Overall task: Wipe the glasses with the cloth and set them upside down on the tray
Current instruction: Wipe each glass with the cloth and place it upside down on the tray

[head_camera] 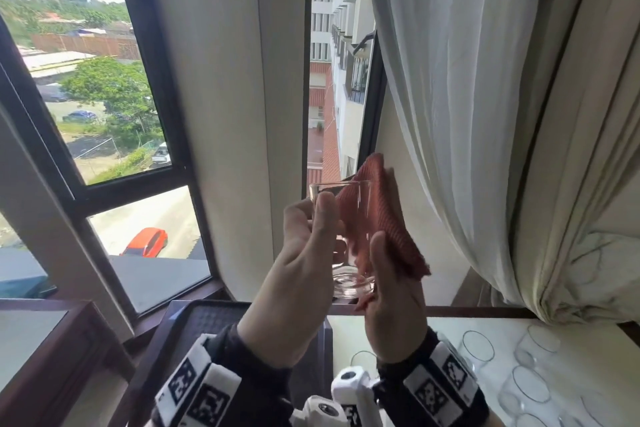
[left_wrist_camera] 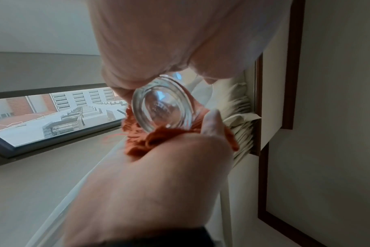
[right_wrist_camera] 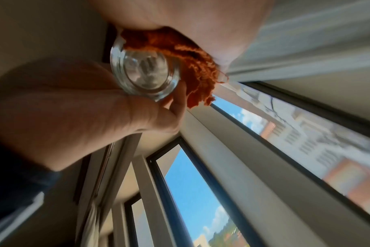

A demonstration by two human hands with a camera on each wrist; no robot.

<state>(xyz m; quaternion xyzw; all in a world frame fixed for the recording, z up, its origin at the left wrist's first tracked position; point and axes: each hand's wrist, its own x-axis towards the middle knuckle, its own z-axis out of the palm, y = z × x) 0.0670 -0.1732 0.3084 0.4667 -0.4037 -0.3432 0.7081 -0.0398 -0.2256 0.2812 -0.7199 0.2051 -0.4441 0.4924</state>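
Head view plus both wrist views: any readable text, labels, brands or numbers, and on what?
None readable in any view.
Wrist bands: black-and-white square marker patterns, not letters or digits.
Glass, cloth, tray: no print or logo visible.
Red car through the window: too small to show a plate or badge.

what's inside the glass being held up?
No liquid shows in the glass. Part of the red cloth, held by the right hand, shows through its wall and looks tucked inside; how deep is unclear. The left hand covers the near side.
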